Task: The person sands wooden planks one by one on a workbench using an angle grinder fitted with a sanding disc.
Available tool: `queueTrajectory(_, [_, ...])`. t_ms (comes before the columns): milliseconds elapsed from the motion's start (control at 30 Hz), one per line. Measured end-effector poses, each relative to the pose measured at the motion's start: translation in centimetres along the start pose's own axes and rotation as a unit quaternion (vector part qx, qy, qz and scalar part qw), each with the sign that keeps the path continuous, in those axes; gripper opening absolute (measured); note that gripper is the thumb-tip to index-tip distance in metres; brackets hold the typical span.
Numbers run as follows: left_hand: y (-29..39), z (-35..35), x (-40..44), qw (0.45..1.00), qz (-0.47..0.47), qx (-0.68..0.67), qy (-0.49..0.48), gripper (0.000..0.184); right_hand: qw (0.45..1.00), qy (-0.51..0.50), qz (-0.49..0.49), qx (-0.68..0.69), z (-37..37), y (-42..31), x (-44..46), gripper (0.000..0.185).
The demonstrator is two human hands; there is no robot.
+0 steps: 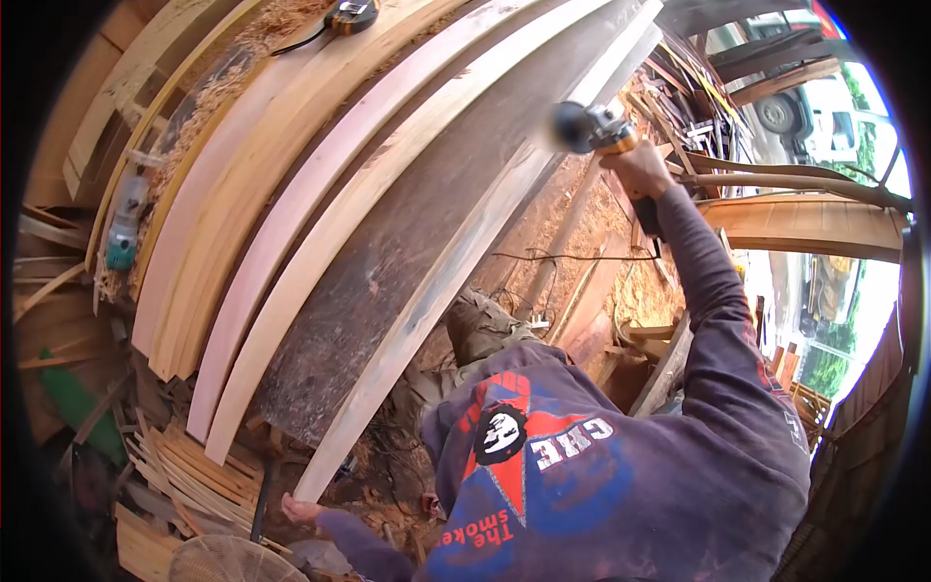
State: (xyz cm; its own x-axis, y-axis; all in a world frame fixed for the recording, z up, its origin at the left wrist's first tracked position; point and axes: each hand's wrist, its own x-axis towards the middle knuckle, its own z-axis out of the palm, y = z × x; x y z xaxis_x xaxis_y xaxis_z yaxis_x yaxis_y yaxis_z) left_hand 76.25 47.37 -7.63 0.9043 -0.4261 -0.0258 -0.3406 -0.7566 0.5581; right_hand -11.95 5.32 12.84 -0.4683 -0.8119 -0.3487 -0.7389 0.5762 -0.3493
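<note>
My right hand (638, 172) grips an angle grinder (609, 132) at the upper right, its disc end blurred over a long narrow plank (417, 335). At the bottom left, my left hand (301, 509) holds the near end of that plank. The plank runs along the edge of a dark, dusty board (364, 276). Left of the board lie a pale plank (335, 233) and a pinkish plank (283, 242), which look curved in this wide view. A black cord hangs near my right forearm.
More planks (208, 223) lie to the left, with a teal power tool (122, 244) among shavings. A tape measure (351, 16) rests at the top. Thin strips (189, 475) are piled bottom left. Scrap wood and sawdust (645, 291) cover the ground; a white vehicle (832, 126) stands outside.
</note>
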Motion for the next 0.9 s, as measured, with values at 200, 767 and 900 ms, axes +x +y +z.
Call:
queueTrajectory(200, [0.7,-0.7,-0.1,0.995,-0.006,0.102,0.007,0.031,0.996,0.044,0.067,0.025,-2.9,2.6,8.0,0.032])
queueTrajectory(767, [-0.2,0.9,1.3,0.977,0.021,0.211,0.022,0.034,0.982,-0.100,-0.147,0.064,7.4,-11.1,-13.9,0.036])
queueTrajectory(900, [0.9,0.2,0.7,0.981,-0.020,0.184,0.054,0.042,0.975,-0.136,-0.175,0.008,7.4,-12.3,-14.9,0.036])
